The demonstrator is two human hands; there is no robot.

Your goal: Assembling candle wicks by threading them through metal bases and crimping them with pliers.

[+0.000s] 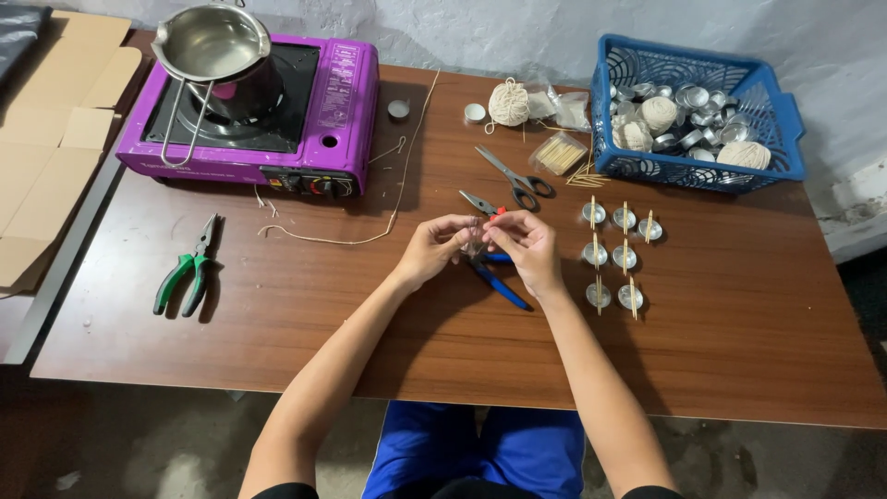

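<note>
— Fingers (469,231) of both hands are pinching something small and clear between them; what it is cannot be told.
— And around them?
— Blue-handled pliers (492,273) are lying just beneath the right hand (528,248), scissors (517,179) beyond it, candle cups (617,256) to its right; green pliers (189,266) are lying well left of the left hand (432,248)

Purple stove (314,102) with pot (214,46), green pliers (189,268), blue basket (771,115).

Home craft wkshop, portable stove (259,111), pliers (189,268)
</note>
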